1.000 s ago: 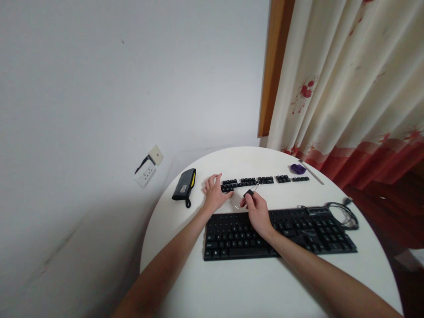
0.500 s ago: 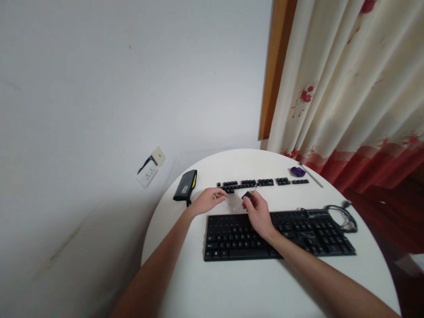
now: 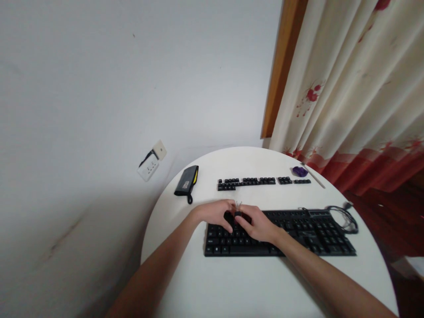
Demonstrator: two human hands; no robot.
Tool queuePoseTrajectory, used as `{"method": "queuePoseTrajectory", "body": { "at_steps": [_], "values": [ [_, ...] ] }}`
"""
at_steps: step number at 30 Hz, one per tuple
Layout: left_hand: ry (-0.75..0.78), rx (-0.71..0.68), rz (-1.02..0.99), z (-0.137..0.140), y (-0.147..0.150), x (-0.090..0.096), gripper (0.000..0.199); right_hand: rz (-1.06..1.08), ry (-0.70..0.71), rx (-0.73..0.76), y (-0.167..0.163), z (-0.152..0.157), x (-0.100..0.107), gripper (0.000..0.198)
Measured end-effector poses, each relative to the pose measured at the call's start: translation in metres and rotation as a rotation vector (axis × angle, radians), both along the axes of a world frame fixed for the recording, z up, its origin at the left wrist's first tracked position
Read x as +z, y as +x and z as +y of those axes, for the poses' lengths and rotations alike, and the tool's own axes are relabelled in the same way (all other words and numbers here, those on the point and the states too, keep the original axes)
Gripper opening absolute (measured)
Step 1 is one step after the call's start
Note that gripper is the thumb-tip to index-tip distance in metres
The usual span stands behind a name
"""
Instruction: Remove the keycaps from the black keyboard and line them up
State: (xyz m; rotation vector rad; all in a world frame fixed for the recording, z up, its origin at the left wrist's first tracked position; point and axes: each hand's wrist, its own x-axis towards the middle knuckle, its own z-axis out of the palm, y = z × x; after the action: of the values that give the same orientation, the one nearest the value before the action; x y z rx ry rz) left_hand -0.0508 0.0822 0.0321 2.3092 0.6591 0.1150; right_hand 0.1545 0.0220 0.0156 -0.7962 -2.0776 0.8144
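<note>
A black keyboard [image 3: 251, 250] lies on the white round table, with some keys off its upper left part. My right hand [image 3: 255, 223] is closed on a keycap puller [image 3: 237, 213], a small black handle with thin wire loops pointing up and away from me. It hovers over the keyboard's upper left area. Right beside it, my left hand [image 3: 217, 213] has its thumb apart from its fingers, its fingertips close to the puller's wires. Whether they touch the wires I cannot tell. Loose black keycaps [image 3: 247, 182] stand in rows behind the keyboard.
At the back left lies a dark zip case [image 3: 186, 181] with a strap. A purple lump [image 3: 300, 171] and a thin white brush-like stick [image 3: 314, 176] are at the back right. The keyboard's coiled cable [image 3: 344, 221] rests at the right. A wall [image 3: 99, 88] borders the table.
Both hands have come closer together and down toward me, from near the keycap rows to over the keyboard's upper left. The puller's wires have swung from pointing right to upward.
</note>
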Motion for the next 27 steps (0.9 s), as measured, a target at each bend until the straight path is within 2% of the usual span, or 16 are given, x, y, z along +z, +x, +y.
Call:
{"method": "queuePoseTrajectory", "body": {
  "at_steps": [3,6,10,14,19,27],
  "values": [
    [0.005,0.007,0.016,-0.0002,-0.0004,-0.0022,0.036,-0.057,0.053,0.084,0.0012,-0.0016,0.0012,0.016],
    [0.004,-0.007,0.016,-0.0005,-0.0002,-0.0023,0.036,-0.064,0.075,0.091,0.0014,-0.0015,-0.0004,0.015],
    [-0.013,0.004,0.015,-0.0018,0.0024,-0.0017,0.034,0.004,-0.002,0.003,-0.0006,0.0018,-0.0047,0.015],
    [-0.019,0.014,-0.006,-0.0023,0.0062,-0.0056,0.028,0.021,-0.079,-0.013,-0.0022,0.0039,-0.0064,0.017],
    [0.003,0.022,-0.012,-0.0017,0.0082,-0.0099,0.027,0.006,-0.109,-0.021,-0.0025,0.0032,-0.0067,0.018],
    [-0.044,0.006,-0.056,-0.0022,0.0094,-0.0065,0.024,0.011,-0.129,-0.011,-0.0027,0.0035,-0.0069,0.018]
  ]
}}
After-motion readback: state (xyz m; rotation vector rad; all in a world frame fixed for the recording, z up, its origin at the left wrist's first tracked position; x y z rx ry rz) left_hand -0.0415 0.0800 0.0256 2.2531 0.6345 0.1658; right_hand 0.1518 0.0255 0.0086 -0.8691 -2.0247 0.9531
